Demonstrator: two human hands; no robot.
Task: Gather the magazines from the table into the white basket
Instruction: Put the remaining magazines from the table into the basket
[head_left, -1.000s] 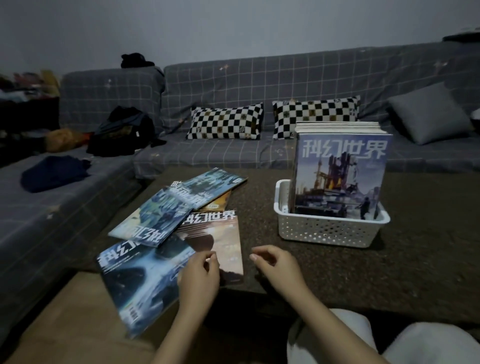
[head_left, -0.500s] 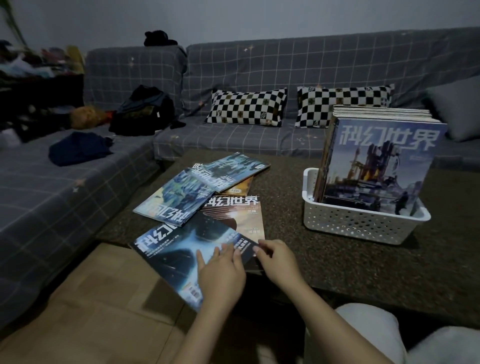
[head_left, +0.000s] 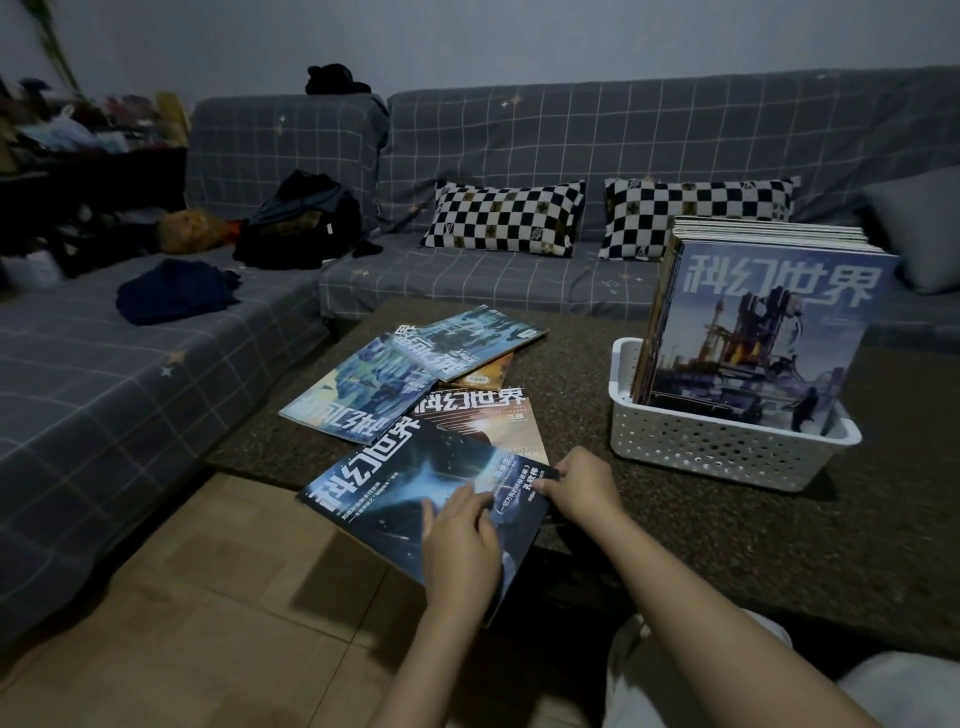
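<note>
The left hand (head_left: 460, 540) is lying across the cover of the nearest magazine (head_left: 415, 499), fingers fairly straight on top; whether a thumb is curling under its edge is hidden. The right hand (head_left: 584, 486) is pinching the same magazine at its far right corner, fingers curled over the edge. That magazine is hanging half off the near edge of the desk (head_left: 727, 519), tilted, with its left part over the floor.

Four more magazines are lying fanned and overlapping just behind it: an orange-brown one (head_left: 498, 426) partly under the held copy, a pale blue one (head_left: 358, 389), a teal one (head_left: 467, 338), and a yellow one (head_left: 483, 374) mostly covered by the others. The basket (head_left: 727, 447) is sitting well to the right on the desk, already packed with upright magazines (head_left: 758, 332) leaning toward the camera.

Risks, as I judge them: the glossy cover may be slipping from a corner pinch and dropping to the floor, since little of it is resting on the desk. Lifting it may also be dragging the orange-brown copy along. The basket is looking nearly full, so pushing another in could be tipping the leaning stack forward.
</note>
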